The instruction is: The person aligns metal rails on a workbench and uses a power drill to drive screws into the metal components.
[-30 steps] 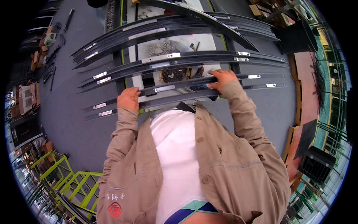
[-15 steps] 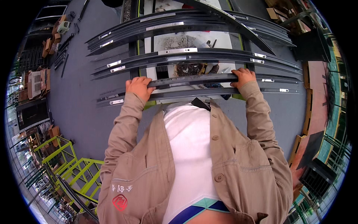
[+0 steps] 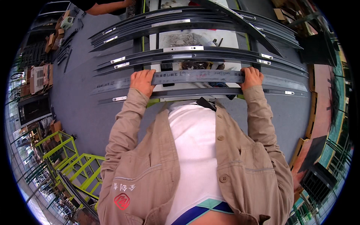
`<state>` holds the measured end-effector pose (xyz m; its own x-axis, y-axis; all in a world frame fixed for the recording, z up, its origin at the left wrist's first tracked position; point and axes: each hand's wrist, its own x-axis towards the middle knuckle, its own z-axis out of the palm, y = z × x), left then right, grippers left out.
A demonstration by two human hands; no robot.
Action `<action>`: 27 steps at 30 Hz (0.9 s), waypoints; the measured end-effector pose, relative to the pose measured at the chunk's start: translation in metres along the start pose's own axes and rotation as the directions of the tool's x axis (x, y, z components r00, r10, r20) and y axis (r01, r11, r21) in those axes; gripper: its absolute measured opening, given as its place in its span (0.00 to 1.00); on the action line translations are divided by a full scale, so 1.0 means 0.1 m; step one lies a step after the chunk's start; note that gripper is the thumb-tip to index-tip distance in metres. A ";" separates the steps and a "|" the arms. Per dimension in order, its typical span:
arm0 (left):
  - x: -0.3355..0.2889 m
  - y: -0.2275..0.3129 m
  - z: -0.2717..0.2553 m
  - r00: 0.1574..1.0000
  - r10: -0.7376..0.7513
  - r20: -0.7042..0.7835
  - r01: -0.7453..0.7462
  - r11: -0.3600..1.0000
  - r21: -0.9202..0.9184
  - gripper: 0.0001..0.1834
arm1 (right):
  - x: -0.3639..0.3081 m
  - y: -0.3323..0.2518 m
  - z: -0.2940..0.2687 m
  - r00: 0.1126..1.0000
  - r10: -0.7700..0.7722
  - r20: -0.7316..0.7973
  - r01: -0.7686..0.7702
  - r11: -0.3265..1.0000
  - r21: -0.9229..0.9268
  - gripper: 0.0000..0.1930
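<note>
A long grey metal profile (image 3: 198, 77) runs crosswise in front of me, its broad, flat, marked face turned up. My left hand (image 3: 142, 81) is closed around it left of the middle, fingers over the far edge. On the right, my right hand (image 3: 252, 78) grips the same profile in a like way. Nearer my body lies another dark profile (image 3: 198, 92), parallel to the held one. Just beyond are two more dark profiles (image 3: 221, 55) with silver metal plates (image 3: 183, 48) on them. The undersides of the held profile and my fingertips are partly hidden.
Farther off lies a group of dark profiles (image 3: 127, 34), with one profile (image 3: 243, 24) slanting across them. Beneath is a white surface (image 3: 228, 39) with tools and debris. Another person's forearm (image 3: 108, 7) shows at upper left. A lime-green metal frame (image 3: 80, 168) stands at lower left.
The profile in my hands has been turned, so its broad marked face shows instead of the narrow side with a silver plate. Another person's forearm has come into view at upper left.
</note>
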<state>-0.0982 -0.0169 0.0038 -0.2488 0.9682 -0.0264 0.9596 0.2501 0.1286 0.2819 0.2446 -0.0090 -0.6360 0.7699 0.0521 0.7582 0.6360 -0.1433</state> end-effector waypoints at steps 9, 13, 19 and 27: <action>-0.06 0.03 0.03 0.997 -0.021 -0.068 0.014 0.994 -0.104 0.39 | 0.01 0.02 0.01 1.000 0.007 -0.004 -0.007 1.000 0.004 0.31; -0.06 0.04 0.01 0.996 -0.036 -0.077 0.026 0.993 -0.119 0.40 | 0.01 0.04 -0.01 1.000 -0.011 -0.027 0.011 1.000 -0.006 0.31; -0.10 0.05 0.02 0.994 -0.031 -0.103 0.017 0.991 -0.134 0.40 | -0.02 0.06 0.01 0.991 -0.066 -0.114 0.069 0.997 0.023 0.30; -0.10 0.00 0.08 0.996 -0.011 -0.083 0.001 0.992 -0.127 0.39 | -0.02 0.06 -0.02 0.996 -0.069 -0.063 0.070 0.997 0.018 0.29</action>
<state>-0.0943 -0.0270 -0.0039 -0.2695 0.9615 0.0544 0.9351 0.2478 0.2533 0.2879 0.2473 -0.0085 -0.6763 0.7261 0.1236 0.7092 0.6873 -0.1570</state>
